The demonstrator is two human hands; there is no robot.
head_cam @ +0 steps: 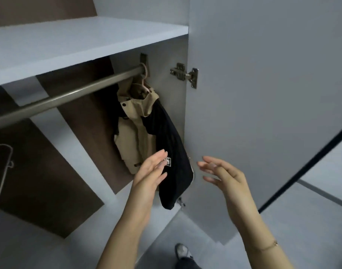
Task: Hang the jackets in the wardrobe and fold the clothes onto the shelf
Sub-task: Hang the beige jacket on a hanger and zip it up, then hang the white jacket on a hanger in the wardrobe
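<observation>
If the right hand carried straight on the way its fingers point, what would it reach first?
Probably the black sleeve of the hanging jacket: the right hand points left towards it with a gap between. Depth is unclear, so it might pass in front of it instead.

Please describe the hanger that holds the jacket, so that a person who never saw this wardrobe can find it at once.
Follow the metal rail under the white shelf to its right end, near the door hinge. There a pale pink hanger hooks over the rail and carries the beige and black jacket. The only other hanger, thin grey wire at far left, carries no garment in view.
</observation>
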